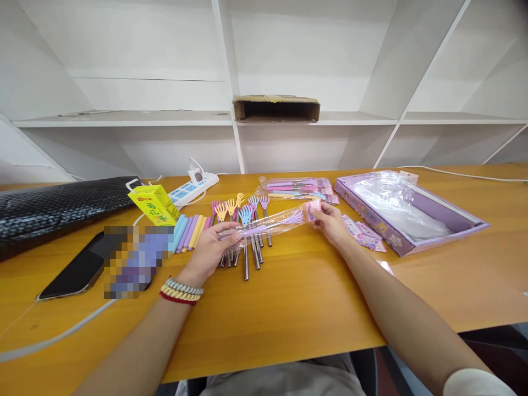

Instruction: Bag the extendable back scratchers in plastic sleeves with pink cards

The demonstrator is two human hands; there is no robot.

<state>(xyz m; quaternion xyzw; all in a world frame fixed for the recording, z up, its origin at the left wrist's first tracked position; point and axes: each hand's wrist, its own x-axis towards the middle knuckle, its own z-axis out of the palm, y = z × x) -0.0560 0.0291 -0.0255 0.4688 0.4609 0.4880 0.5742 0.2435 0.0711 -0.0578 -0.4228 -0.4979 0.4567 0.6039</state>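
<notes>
A back scratcher (pixel 272 224) with a purple handle and claw lies inside a clear plastic sleeve, stretched between both hands above the table. My left hand (pixel 214 245) pinches the handle end of the sleeve. At the other end, my right hand (pixel 329 221) grips the sleeve by its pink card (pixel 312 210). Below and behind it rest several metal back scratcher rods (pixel 246 258) with yellow, blue, pink and purple claw heads. Loose pastel handles (pixel 190 233) lie in a row just left of my left hand. Packed back scratchers (pixel 297 188) are piled farther back.
On the right sit an open purple box (pixel 402 242) with clear plastic inside and scattered pink cards (pixel 363 234). To the left are a yellow drink carton (pixel 153 204), a power strip (pixel 192 190), a phone (pixel 74 269) and a black bubble-wrap roll (pixel 61 212). White shelves (pixel 165 118) rise behind.
</notes>
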